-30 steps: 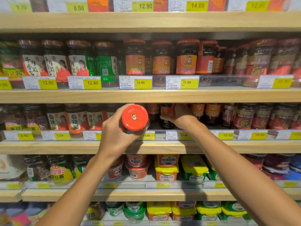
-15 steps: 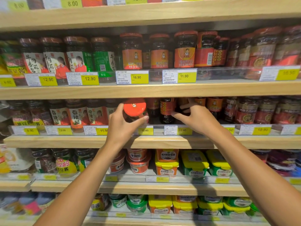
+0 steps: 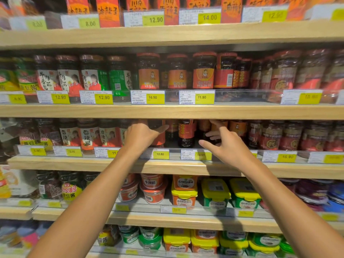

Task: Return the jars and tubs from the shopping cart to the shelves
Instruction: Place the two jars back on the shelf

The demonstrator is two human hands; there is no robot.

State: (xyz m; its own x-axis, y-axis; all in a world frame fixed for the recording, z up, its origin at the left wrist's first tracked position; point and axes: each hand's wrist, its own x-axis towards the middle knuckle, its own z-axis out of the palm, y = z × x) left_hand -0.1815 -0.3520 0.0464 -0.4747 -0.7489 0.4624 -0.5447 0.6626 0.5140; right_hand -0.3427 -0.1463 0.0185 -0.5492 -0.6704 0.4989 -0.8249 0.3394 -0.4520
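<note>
My left hand [image 3: 141, 137] reaches into the middle shelf [image 3: 78, 163] and holds the jar with the orange label [image 3: 160, 140]. The jar stands upright in the front row above the 12.80 tag, and my hand and the shelf above hide most of it. My thumb lies across its upper front. My right hand [image 3: 226, 146] hovers to the right with fingers spread, just in front of the jars above the 12.90 tag. A dark jar with a red label [image 3: 186, 133] stands between my two hands.
Rows of sauce jars fill the upper shelf [image 3: 167, 111] and both sides of the middle shelf. Clear strips with yellow price tags [image 3: 161, 154] run along each front edge. Yellow-lidded and red tubs [image 3: 184, 192] sit on the shelf below.
My left hand has pushed the jar in under the upper shelf and stood it upright, so its red lid is out of sight. My right hand has drawn back a little and opened wider.
</note>
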